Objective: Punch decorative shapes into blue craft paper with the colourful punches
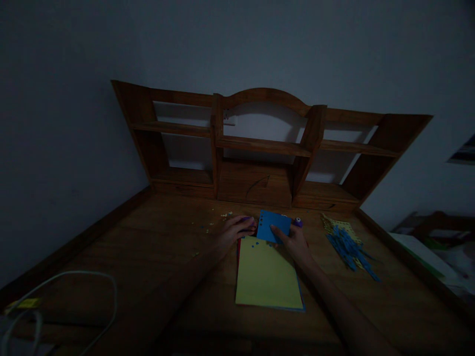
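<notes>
My left hand (234, 229) is closed around a small purple paper punch (248, 220), which its fingers partly hide. In my right hand (296, 241) is a piece of blue paper (267, 223), pinched near its lower right with the thumb on top. Small holes run down the paper's left edge, close beside the punch. Below both hands lies a stack of sheets topped by a yellow sheet (269, 277), with a few blue paper bits (257, 243) near its upper edge. Another small purple object (298, 222) with a pale top stands just beyond my right hand.
Blue paper strips (347, 247) lie over a yellow punched piece (345, 227) at the right. Yellow bits (224, 215) are scattered left of my hands. A wooden shelf unit (260, 144) borders the desk's back. A white cable (85, 272) loops at the lower left.
</notes>
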`<state>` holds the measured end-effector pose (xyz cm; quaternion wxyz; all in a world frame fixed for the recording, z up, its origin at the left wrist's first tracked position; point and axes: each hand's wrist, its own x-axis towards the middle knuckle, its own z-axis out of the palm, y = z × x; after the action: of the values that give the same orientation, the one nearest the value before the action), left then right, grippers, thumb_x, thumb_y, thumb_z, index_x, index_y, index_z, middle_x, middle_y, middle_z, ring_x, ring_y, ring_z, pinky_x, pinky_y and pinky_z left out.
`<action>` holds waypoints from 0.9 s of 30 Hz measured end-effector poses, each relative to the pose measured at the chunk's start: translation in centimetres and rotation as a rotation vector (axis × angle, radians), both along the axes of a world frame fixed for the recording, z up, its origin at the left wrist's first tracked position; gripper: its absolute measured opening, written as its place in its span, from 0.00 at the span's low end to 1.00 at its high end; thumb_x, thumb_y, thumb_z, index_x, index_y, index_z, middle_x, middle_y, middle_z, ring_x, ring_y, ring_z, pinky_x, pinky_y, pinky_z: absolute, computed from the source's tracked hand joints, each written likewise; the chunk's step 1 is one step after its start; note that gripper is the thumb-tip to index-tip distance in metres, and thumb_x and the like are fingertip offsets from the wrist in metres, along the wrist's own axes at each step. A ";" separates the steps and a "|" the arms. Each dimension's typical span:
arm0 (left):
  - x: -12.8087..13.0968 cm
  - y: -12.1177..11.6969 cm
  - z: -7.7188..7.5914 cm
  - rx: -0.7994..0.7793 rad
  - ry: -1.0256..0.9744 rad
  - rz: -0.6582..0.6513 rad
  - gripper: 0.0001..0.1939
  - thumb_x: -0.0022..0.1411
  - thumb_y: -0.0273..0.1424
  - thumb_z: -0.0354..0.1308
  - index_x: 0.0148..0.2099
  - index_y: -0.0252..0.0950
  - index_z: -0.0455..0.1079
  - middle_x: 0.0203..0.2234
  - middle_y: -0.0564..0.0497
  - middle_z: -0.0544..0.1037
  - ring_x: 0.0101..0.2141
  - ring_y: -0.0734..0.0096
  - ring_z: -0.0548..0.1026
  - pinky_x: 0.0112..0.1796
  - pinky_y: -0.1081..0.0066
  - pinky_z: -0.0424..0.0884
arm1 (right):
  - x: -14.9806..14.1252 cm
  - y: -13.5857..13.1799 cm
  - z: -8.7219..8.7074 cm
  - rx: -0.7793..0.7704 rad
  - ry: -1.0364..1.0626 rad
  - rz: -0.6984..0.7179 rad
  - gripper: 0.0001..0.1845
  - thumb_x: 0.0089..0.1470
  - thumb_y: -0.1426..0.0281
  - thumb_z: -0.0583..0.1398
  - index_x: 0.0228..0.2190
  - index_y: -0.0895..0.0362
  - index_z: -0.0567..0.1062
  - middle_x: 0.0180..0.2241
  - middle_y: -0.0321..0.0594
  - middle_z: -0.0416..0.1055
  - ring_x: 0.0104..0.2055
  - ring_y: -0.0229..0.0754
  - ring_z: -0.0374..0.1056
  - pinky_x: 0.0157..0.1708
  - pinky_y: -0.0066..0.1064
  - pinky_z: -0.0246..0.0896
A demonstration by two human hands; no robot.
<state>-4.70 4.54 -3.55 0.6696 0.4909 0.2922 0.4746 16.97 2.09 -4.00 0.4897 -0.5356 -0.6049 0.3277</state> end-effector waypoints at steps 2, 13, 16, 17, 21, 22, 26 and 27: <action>0.0 0.0 0.0 -0.002 -0.009 0.011 0.17 0.57 0.40 0.63 0.43 0.32 0.72 0.41 0.40 0.76 0.40 0.61 0.75 0.46 0.62 0.70 | 0.0 0.0 -0.1 -0.009 -0.007 -0.008 0.23 0.48 0.51 0.60 0.20 0.58 0.70 0.20 0.39 0.71 0.21 0.40 0.65 0.20 0.28 0.59; -0.3 0.1 0.2 0.017 -0.048 0.115 0.18 0.57 0.41 0.63 0.43 0.31 0.72 0.40 0.41 0.75 0.39 0.62 0.76 0.44 0.64 0.71 | 0.0 0.2 0.0 -0.013 -0.021 -0.080 0.25 0.46 0.48 0.60 0.20 0.58 0.70 0.18 0.38 0.70 0.19 0.40 0.64 0.19 0.28 0.57; -0.3 0.3 0.0 -0.009 -0.046 0.133 0.18 0.56 0.40 0.64 0.42 0.31 0.73 0.39 0.41 0.76 0.38 0.62 0.76 0.44 0.63 0.71 | 0.1 0.2 0.3 0.016 -0.043 -0.130 0.25 0.46 0.48 0.60 0.18 0.57 0.68 0.17 0.37 0.68 0.18 0.38 0.61 0.18 0.28 0.55; -0.3 0.3 -0.1 -0.013 -0.045 0.136 0.18 0.55 0.40 0.64 0.42 0.31 0.73 0.39 0.41 0.76 0.38 0.62 0.76 0.45 0.63 0.71 | 0.1 0.2 0.4 0.028 -0.050 -0.139 0.24 0.47 0.49 0.60 0.18 0.57 0.68 0.17 0.37 0.68 0.19 0.38 0.61 0.18 0.28 0.54; -0.2 0.2 0.0 -0.014 -0.049 0.139 0.18 0.55 0.40 0.65 0.42 0.31 0.73 0.39 0.41 0.76 0.38 0.61 0.76 0.45 0.62 0.71 | 0.2 0.2 0.6 0.072 -0.080 -0.179 0.23 0.48 0.51 0.59 0.18 0.57 0.69 0.19 0.38 0.69 0.21 0.38 0.61 0.20 0.27 0.54; -0.2 0.1 0.1 -0.015 -0.050 0.138 0.18 0.54 0.40 0.65 0.42 0.31 0.73 0.39 0.41 0.76 0.38 0.61 0.76 0.45 0.63 0.71 | 0.2 0.2 0.7 0.076 -0.087 -0.187 0.23 0.49 0.51 0.59 0.19 0.57 0.69 0.19 0.38 0.69 0.21 0.39 0.62 0.20 0.27 0.55; -0.2 0.1 0.1 -0.009 -0.055 0.139 0.19 0.54 0.40 0.65 0.42 0.31 0.73 0.39 0.41 0.76 0.40 0.60 0.75 0.44 0.64 0.71 | 0.2 0.2 0.7 0.076 -0.096 -0.203 0.23 0.48 0.51 0.59 0.18 0.57 0.68 0.19 0.37 0.68 0.21 0.39 0.61 0.21 0.28 0.55; -0.2 0.1 0.0 -0.006 -0.060 0.145 0.18 0.54 0.40 0.65 0.42 0.31 0.73 0.39 0.42 0.76 0.40 0.60 0.75 0.44 0.64 0.71 | 0.2 0.2 0.7 0.076 -0.095 -0.203 0.23 0.48 0.51 0.59 0.18 0.57 0.68 0.19 0.37 0.68 0.21 0.39 0.61 0.21 0.28 0.55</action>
<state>-4.90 4.65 -3.50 0.6435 0.4520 0.3084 0.5352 17.20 2.28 -3.32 0.5109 -0.5901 -0.5822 0.2276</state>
